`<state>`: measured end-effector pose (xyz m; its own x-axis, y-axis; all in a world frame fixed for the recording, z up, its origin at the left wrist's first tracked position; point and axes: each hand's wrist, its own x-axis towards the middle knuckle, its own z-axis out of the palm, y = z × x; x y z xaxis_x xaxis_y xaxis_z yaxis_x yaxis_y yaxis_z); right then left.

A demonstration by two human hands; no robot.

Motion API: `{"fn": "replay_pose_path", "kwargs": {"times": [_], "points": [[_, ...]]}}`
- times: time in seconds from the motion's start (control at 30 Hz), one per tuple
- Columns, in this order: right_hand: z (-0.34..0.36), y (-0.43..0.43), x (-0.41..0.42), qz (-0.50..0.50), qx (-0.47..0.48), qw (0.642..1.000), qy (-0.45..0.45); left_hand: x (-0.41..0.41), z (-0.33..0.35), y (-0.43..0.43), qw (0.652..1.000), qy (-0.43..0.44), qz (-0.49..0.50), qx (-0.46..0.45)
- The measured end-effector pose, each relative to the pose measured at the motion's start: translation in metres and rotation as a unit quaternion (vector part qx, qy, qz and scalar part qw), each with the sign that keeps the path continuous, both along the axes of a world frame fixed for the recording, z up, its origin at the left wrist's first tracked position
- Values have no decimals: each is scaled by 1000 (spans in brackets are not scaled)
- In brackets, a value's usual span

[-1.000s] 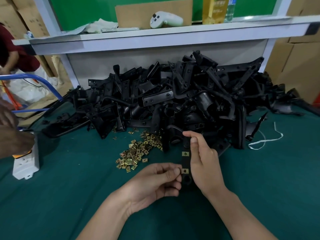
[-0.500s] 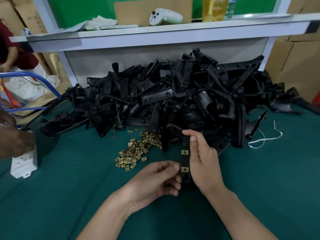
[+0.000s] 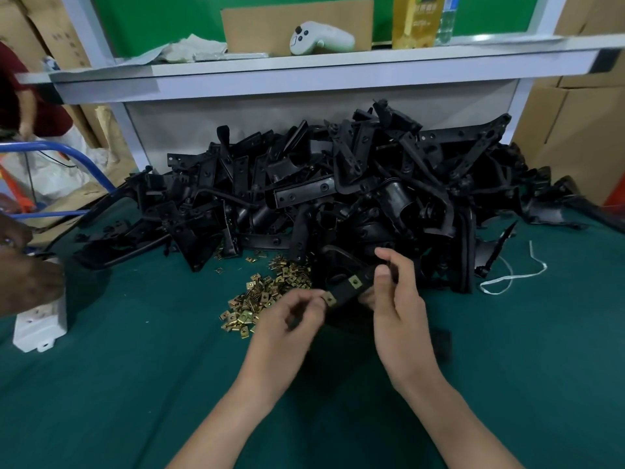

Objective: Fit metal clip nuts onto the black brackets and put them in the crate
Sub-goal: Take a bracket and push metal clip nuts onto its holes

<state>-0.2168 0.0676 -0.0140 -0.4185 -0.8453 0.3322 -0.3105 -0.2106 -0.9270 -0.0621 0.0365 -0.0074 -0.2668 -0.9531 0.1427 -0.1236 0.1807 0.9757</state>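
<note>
the black bracket (image 3: 343, 293) was held just above the green table (image 3: 135, 384) between both hands. its long axis slanted from low on the person's left up and away to the right. the right hand (image 3: 399, 309) had the higher, far end in its grip, thumb on top and forefinger curled over the back. the left hand (image 3: 287, 323) pinched the lower, near end, its fingertips (image 3: 316, 294) touching the lower clip nut (image 3: 329, 300). a second clip nut (image 3: 355, 283) sat further up the strip, between the two grips.

both nuts looked seated on the strip, though whether the lower one was pushed fully home could not be told. if it was not, the push would have to run along the strip's edge from the left hand's side while the right hand braced the other end.

the loose clip nuts (image 3: 267, 296) lay on the table just beyond and left of the left hand, so that hand was the nearer one for the next nut. the heap of brackets (image 3: 355, 198) lay behind them, nearer the right hand. the crate was not in view, so which hand stood closer to it could not be told.
</note>
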Motion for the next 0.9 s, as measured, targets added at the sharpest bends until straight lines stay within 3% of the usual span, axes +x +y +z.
{"fn": "replay_pose_path", "kwargs": {"times": [0.07, 0.17, 0.47, 0.7, 0.9], "points": [[2, 3, -3, 120, 46, 990, -67, 4, 1, -5, 998, 21, 58, -31], [9, 4, 0, 204, 72, 976, -33, 8, 2, -8, 994, 46, 84, -54], [15, 6, -7, 168, 63, 983, -43, 14, 6, -8, 998, 0, -13, -62], [22, 11, -13, 168, 70, 983, 9, 19, 6, -5, 992, -53, -5, -112], [80, 58, -49, 128, 44, 987, 86, -26, 35, 26, 981, -12, -4, -192]]}}
